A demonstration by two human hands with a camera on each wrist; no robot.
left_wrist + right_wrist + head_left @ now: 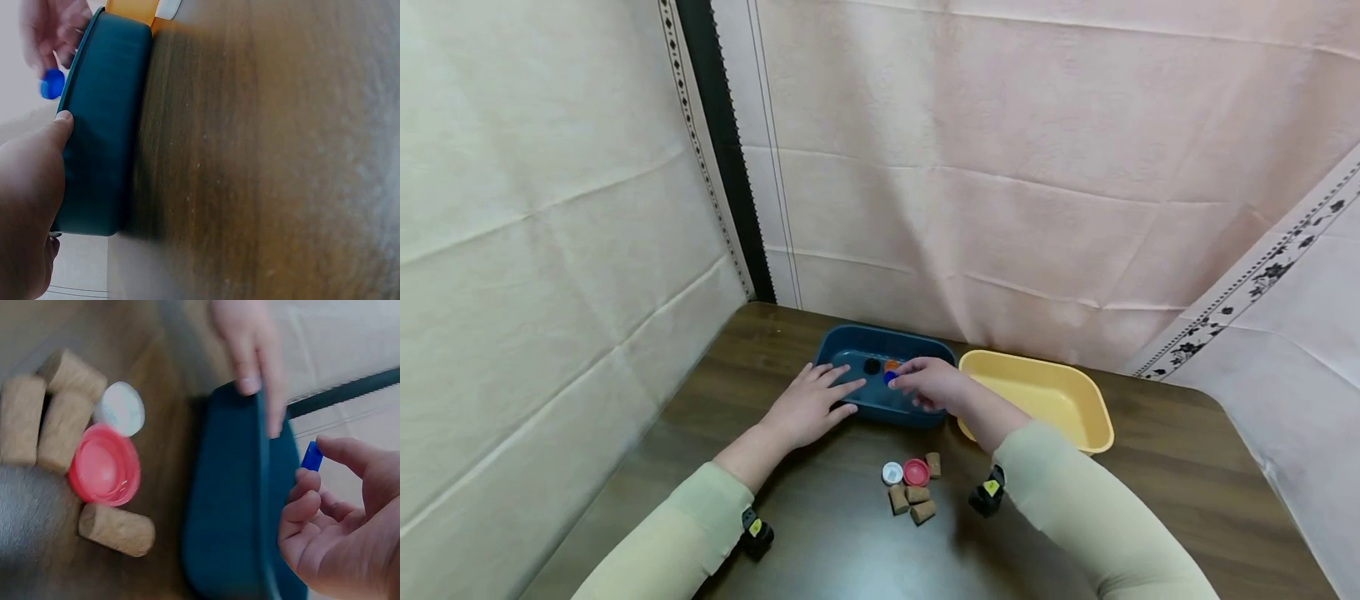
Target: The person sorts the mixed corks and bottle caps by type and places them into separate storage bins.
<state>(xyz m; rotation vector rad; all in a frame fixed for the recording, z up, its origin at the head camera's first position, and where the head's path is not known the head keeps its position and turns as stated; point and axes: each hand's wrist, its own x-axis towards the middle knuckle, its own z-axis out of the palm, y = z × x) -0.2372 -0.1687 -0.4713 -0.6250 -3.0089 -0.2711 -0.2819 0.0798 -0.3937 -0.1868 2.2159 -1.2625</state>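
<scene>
While left hand (805,406) rests on rim of dark teal tray (880,340), fingers spread wide, right hand (934,383) pinches blue cap (890,378) narrowly between thumb and fingers, over tray, lower centre of head view. Black disc (872,367), orange disc (891,366) inside tray. Yellow tray (1052,400) lower right. Bottom centre: white cap (892,473), pink-red cap (916,472), four corks (898,500).

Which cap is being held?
The blue cap, pinched by the right hand; white cap and red cap lie outside the teal tub, black cap and orange cap inside.

Blue cap (312,457), teal tray (225,494)
</scene>
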